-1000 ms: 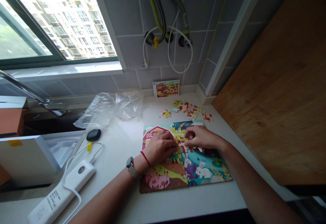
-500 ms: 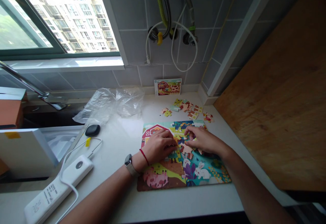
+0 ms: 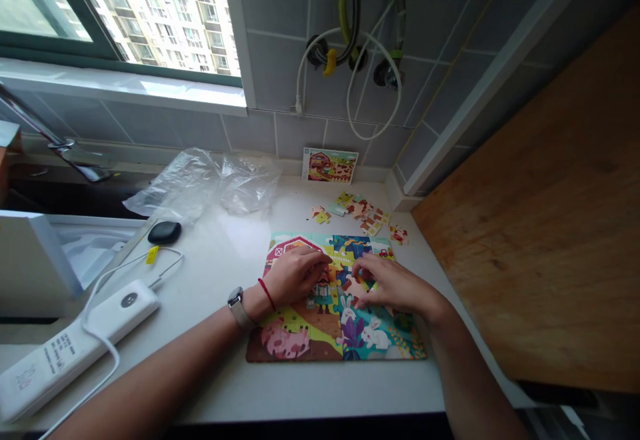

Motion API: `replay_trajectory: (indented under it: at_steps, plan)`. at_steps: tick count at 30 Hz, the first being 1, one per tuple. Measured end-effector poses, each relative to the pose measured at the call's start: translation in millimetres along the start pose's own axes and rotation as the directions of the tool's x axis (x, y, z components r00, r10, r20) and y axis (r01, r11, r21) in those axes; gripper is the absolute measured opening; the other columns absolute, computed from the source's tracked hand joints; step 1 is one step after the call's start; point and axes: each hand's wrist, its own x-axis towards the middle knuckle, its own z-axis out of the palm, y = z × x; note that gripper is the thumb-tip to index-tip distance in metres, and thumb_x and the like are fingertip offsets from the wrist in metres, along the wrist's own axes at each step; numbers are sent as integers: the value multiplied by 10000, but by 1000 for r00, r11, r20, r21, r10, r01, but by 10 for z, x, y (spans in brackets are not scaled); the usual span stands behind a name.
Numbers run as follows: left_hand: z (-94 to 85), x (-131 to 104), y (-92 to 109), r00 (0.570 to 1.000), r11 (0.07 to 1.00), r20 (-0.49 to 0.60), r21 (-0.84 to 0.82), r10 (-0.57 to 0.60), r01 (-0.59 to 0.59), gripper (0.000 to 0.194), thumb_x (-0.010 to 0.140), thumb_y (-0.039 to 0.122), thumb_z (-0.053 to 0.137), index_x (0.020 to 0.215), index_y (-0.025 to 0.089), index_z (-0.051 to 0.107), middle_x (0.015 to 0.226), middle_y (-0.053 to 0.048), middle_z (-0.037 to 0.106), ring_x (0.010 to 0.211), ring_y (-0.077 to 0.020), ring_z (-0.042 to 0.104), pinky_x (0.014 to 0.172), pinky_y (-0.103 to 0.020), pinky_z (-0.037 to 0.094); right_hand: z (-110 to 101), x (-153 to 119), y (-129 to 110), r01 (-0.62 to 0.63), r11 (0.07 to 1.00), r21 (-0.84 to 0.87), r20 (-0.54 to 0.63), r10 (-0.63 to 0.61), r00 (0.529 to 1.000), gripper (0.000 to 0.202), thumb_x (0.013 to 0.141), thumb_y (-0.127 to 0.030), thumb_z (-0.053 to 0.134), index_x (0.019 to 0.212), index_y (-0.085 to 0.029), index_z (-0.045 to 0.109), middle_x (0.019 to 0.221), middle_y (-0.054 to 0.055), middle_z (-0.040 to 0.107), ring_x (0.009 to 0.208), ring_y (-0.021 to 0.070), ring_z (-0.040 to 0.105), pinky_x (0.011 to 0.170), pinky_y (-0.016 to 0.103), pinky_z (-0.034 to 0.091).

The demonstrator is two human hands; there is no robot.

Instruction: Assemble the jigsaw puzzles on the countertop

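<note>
A partly assembled jigsaw puzzle (image 3: 320, 347) lies on its board on the white counter, with a red barn, a pig and white rabbits printed on it. My left hand (image 3: 299, 273) rests over its left half, the fingers bent and bunched near the middle; whatever they hold is hidden. Over the right half, my right hand (image 3: 397, 285) has its thumb and fingers around a brown-and-pink puzzle piece (image 3: 354, 288). Several loose puzzle pieces (image 3: 361, 209) lie behind the board, one of them (image 3: 399, 234) apart on the right.
A picture card (image 3: 330, 165) leans against the tiled wall. Crumpled clear plastic (image 3: 200, 183) lies back left, near a black oval device (image 3: 165, 232) and a white power strip (image 3: 80, 347) with its cable. A wooden panel (image 3: 540, 227) borders the right side.
The view has shifted, so the board appears farther left. My left hand's fingers have drawn together and lifted slightly. My right hand stays at the brown-and-pink piece, its fingers wider apart.
</note>
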Motion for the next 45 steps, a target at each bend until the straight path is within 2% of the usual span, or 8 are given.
replay_trajectory:
  at_steps: [11,16,20,24,28,33,40,45]
  plan:
    - [-9,5,5,999,1000,48,16,20,-21,209,1023,207,547,1084,193,746,980,-76,787,899,-211,722,823,-353,565,-54,12,-112,20,947,322,-77,5,997,106,883,-308,733,927,-213,719,861,0,690,626,130,593,562,234,438]
    - [-47,8,98,997,997,73,-68,31,-26,219,1050,328,578,1077,188,745,913,-67,769,851,-193,715,780,-313,540,-76,13,-144,230,907,352,-147,-189,971,182,908,-279,687,1001,-225,833,941,50,753,812,179,675,753,278,516]
    - [-53,18,211,983,951,156,-279,-96,137,160,999,318,650,1048,197,744,757,6,741,628,-120,643,593,-225,458,7,60,-111,207,892,402,-190,-140,972,237,888,-358,761,1078,-229,820,977,57,788,885,206,702,820,310,536]
    - [4,48,229,945,812,157,-483,-288,328,168,948,317,689,874,168,711,731,-9,744,601,-116,652,548,-211,468,50,107,-68,197,860,471,-331,-35,943,284,850,-424,809,1034,-211,776,1044,76,785,908,214,719,795,311,559]
    - [69,77,152,847,450,249,-758,-469,472,345,900,472,765,900,166,608,816,-59,782,665,-160,747,554,-236,554,37,146,-43,152,800,580,-347,74,935,369,793,-483,841,999,-193,743,1015,88,785,877,224,733,750,318,577]
    - [135,73,107,792,221,350,-833,-500,507,470,799,502,874,914,172,561,853,-64,794,792,-200,806,655,-255,605,67,175,-29,119,757,643,-322,126,938,400,775,-550,830,935,-188,774,917,82,794,801,222,731,711,321,588]
    - [131,34,215,904,562,284,-711,-320,423,236,880,361,782,877,159,659,734,9,725,622,-121,690,589,-229,533,48,151,-7,87,710,699,-325,207,923,430,810,-544,802,1075,-207,830,971,76,800,774,216,728,631,305,613]
    - [31,28,146,962,895,23,-362,-273,263,50,921,172,652,922,179,701,759,7,722,636,-116,629,610,-231,486,46,153,30,-51,769,637,-195,225,955,380,780,-489,825,989,-172,838,758,56,749,605,176,672,454,244,515]
